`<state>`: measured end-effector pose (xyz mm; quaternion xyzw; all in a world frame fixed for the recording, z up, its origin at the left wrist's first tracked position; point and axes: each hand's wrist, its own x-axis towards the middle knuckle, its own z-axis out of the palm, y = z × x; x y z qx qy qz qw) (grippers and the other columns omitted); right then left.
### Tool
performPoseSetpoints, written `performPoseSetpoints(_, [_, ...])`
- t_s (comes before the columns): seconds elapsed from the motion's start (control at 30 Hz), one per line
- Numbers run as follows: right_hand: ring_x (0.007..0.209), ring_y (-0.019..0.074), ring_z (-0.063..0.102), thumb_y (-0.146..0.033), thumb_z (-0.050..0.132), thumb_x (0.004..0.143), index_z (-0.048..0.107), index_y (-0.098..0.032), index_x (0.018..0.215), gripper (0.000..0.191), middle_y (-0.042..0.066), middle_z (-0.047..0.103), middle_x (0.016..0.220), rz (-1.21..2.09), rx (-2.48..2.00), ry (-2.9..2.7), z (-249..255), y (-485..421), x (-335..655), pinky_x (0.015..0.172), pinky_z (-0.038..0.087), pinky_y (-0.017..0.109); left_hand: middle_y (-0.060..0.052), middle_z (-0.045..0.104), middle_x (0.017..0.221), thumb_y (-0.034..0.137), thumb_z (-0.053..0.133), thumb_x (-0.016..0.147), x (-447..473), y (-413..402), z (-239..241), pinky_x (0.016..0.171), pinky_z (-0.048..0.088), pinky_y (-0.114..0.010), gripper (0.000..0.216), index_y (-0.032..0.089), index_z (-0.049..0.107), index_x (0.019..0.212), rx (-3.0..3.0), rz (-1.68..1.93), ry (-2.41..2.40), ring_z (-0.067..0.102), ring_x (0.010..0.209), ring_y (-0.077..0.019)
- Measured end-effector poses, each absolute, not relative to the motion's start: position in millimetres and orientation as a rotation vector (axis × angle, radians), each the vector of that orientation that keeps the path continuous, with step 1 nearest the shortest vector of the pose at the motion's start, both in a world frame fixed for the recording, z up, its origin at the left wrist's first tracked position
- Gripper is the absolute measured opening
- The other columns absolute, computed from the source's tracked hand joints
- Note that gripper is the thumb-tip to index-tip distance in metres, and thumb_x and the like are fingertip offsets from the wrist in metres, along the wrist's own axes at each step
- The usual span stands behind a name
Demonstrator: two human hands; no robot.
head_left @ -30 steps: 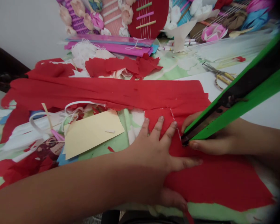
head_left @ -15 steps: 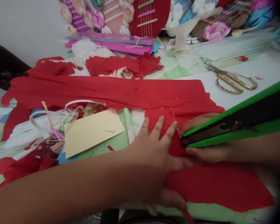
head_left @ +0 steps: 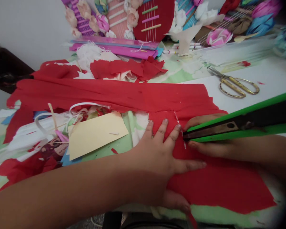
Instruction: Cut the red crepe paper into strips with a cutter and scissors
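Note:
My left hand (head_left: 157,159) lies flat with fingers spread, its palm down on a red crepe-like sheet (head_left: 224,187). A green and black tool (head_left: 219,127), seemingly a utility knife, sits in my right hand (head_left: 207,149), fingers pinched around its narrow end. Its dark tip touches the red sheet just right of my left fingertips; I cannot see the blade. Broken white marks (head_left: 177,119) run down the sheet to just below the tip. Past my fingertips stretches a long red strip (head_left: 124,93).
Gold-handled scissors (head_left: 238,85) lie on a white sheet at the right. A cream card (head_left: 97,135) rests left of my hand, among scraps and white strips. Farther back are torn red paper (head_left: 126,68), white string (head_left: 88,54), purple rolls (head_left: 114,47) and decorated string instruments (head_left: 154,22).
The tool's tip has shifted slightly away from me along the white marks, uncovering their lower end. My left thumb side shows more; the left hand stays pressed in place.

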<state>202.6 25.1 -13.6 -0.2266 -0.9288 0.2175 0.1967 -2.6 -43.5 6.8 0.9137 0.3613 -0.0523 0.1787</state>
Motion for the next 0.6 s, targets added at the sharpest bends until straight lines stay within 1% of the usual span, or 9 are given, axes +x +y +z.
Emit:
performPoseSetpoints(0.1, [0.071,0.011,0.063,-0.03,0.054,0.078,0.063,-0.028,0.089,0.015,-0.005,0.068,0.084,0.613,-0.608,-2.613,-13.2,27.2,202.5,0.067,0.052,0.019,-0.01,0.002,0.147,0.07,0.052,0.064,-2.4,-43.0,6.6,0.085,0.009,-0.072,0.075,0.046,0.029,0.131,2.582,-0.163,1.029,0.002,0.125,-0.0529])
performPoseSetpoints(0.27, [0.069,0.0117,0.062,-0.032,0.053,0.078,0.059,-0.022,0.076,0.011,-0.002,0.065,0.08,0.744,-0.635,-2.525,-7.3,29.6,200.5,0.06,0.051,0.018,-0.01,0.003,0.147,0.071,0.051,0.064,-1.2,-42.1,6.3,0.084,0.008,-0.073,0.074,0.046,0.03,0.13,2.584,-0.171,1.033,0.0,0.124,-0.0534])
performPoseSetpoints(0.37, [0.069,0.0118,0.061,-0.029,0.056,0.076,0.059,-0.022,0.075,0.008,-0.001,0.065,0.078,0.832,-0.581,-2.564,-6.8,30.3,200.3,0.06,0.05,0.018,-0.011,0.005,0.147,0.071,0.05,0.065,-0.3,-42.0,6.9,0.085,0.006,-0.072,0.073,0.045,0.032,0.13,2.589,-0.205,1.026,0.001,0.125,-0.0529])
performPoseSetpoints(0.53, [0.072,0.0118,0.061,-0.026,0.058,0.074,0.06,-0.023,0.081,0.008,-0.001,0.064,0.079,0.83,-0.527,-2.608,-9.4,31.4,201.8,0.064,0.049,0.017,-0.009,0.006,0.147,0.07,0.052,0.064,-0.6,-41.6,7.0,0.086,0.003,-0.072,0.074,0.045,0.032,0.13,2.606,-0.191,1.02,0.004,0.126,-0.0513])
performPoseSetpoints(0.6, [0.071,0.0105,0.061,-0.024,0.058,0.074,0.06,-0.023,0.082,0.008,-0.002,0.064,0.078,0.882,-0.512,-2.599,-8.9,32.0,202.0,0.064,0.049,0.016,-0.009,0.006,0.147,0.07,0.052,0.064,-1.0,-41.1,7.1,0.087,0.003,-0.072,0.074,0.044,0.033,0.13,2.61,-0.195,1.009,0.005,0.126,-0.051])
